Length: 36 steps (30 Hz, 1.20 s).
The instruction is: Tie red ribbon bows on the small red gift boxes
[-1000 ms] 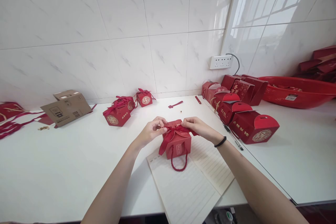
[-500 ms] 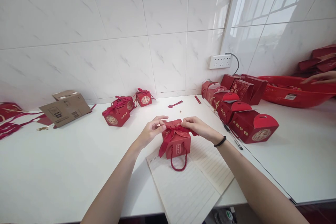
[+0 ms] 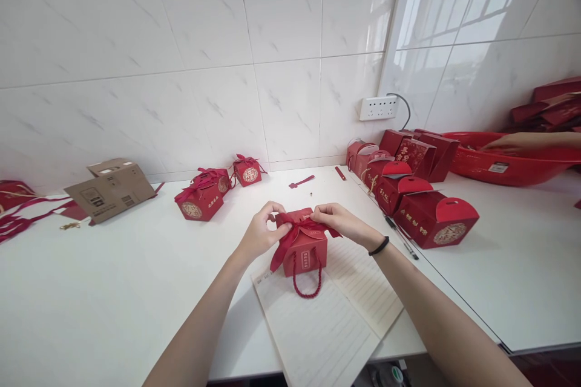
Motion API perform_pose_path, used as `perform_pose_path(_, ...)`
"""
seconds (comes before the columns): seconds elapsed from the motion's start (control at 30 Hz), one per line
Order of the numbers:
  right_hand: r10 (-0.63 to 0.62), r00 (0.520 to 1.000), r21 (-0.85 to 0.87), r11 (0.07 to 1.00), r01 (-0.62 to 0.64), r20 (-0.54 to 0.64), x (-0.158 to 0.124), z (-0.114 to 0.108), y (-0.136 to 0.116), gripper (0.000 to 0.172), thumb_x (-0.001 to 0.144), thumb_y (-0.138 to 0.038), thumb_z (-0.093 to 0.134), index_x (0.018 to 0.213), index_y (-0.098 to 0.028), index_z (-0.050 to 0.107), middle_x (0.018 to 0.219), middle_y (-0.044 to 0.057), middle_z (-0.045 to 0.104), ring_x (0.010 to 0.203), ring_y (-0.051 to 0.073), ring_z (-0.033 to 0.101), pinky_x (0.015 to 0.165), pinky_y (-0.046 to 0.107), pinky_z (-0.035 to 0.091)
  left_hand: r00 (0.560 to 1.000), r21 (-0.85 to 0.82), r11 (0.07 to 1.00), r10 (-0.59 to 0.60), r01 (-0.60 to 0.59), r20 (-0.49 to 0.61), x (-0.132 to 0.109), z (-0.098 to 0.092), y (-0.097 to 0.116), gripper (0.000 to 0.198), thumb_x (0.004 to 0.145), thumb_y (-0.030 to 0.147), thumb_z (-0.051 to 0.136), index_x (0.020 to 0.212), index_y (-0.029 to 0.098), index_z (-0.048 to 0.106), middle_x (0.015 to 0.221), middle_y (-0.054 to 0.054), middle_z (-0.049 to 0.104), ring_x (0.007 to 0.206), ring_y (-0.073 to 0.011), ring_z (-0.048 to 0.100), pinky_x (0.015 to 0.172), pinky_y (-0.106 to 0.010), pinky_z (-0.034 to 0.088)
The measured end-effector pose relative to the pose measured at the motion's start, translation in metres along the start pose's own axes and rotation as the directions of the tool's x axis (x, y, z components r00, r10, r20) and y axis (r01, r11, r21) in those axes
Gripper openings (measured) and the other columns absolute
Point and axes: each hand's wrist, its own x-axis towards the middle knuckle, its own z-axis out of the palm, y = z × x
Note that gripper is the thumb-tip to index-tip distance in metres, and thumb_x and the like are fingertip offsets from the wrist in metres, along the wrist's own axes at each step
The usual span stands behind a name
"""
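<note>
White bench [image 3: 136,296]; lined notebook [image 3: 327,326] on it; red gift box [image 3: 305,261] upright at notebook's far end. Left hand [image 3: 262,233]: grip pinched, no gap, on left side of ribbon bow [image 3: 297,225]. Right hand [image 3: 336,221]: grip pinched on its right side. Best: even, light tension both sides, bow centred, no crushing.
</note>
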Motion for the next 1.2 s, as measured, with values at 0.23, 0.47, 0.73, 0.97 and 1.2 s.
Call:
perform_pose_path(0.23,0.008,1.000,-0.002,1.000,-0.008,-0.005,0.001,0.000,0.000,0.036,0.076,-0.048,0.055,0.062,-0.017,0.044,0.056,-0.005,0.035,0.046,0.005,0.026,0.042,0.021,0.019,0.982,0.295,0.955,0.017,0.040,-0.187,-0.006,0.014,0.008,0.011,0.070,0.015,0.049,0.080,0.019,0.049,0.078,0.001,0.056,0.072,-0.0131,0.052,0.074,-0.029,0.042)
perform_pose_path(0.47,0.022,1.000,0.005,1.000,-0.022,-0.010,0.000,0.001,-0.001,0.038,0.075,-0.051,0.056,0.062,-0.017,0.043,0.056,-0.006,0.035,0.046,0.005,0.026,0.041,0.021,0.019,0.977,0.344,0.938,0.028,0.047,-0.209,-0.009,0.019,0.014,0.005,0.073,0.020,0.049,0.078,0.020,0.048,0.070,0.002,0.056,0.065,-0.0122,0.054,0.065,-0.026,0.044)
perform_pose_path(0.73,-0.044,0.999,-0.043,0.998,0.043,-0.025,0.000,0.000,-0.001,0.044,0.076,-0.055,0.053,0.059,-0.017,0.039,0.057,-0.005,0.034,0.050,0.007,0.027,0.046,0.023,0.019,0.961,0.518,0.849,0.046,0.107,-0.274,-0.012,0.016,0.014,0.006,0.074,0.020,0.043,0.080,0.021,0.044,0.060,0.005,0.048,0.052,-0.0115,0.047,0.055,-0.023,0.038)
perform_pose_path(0.97,-0.096,0.995,0.065,0.993,0.097,-0.016,0.003,0.000,0.001,0.044,0.076,-0.054,0.054,0.059,-0.017,0.039,0.058,-0.005,0.034,0.052,0.008,0.025,0.051,0.025,0.017,0.959,0.652,0.756,0.138,0.061,-0.250,-0.013,0.016,0.013,0.006,0.076,0.020,0.041,0.081,0.021,0.044,0.065,0.001,0.052,0.054,-0.0142,0.050,0.053,-0.024,0.035)
perform_pose_path(1.2,-0.068,0.998,0.096,0.993,0.070,-0.018,0.003,-0.001,0.005,0.041,0.077,-0.050,0.055,0.058,-0.017,0.039,0.058,-0.004,0.035,0.053,0.008,0.027,0.051,0.025,0.018,0.978,0.427,0.883,-0.146,0.196,-0.147,-0.010,0.005,0.017,0.025,0.072,0.037,0.053,0.061,0.020,0.039,0.050,0.005,0.043,0.045,-0.0110,0.045,0.047,-0.022,0.032)
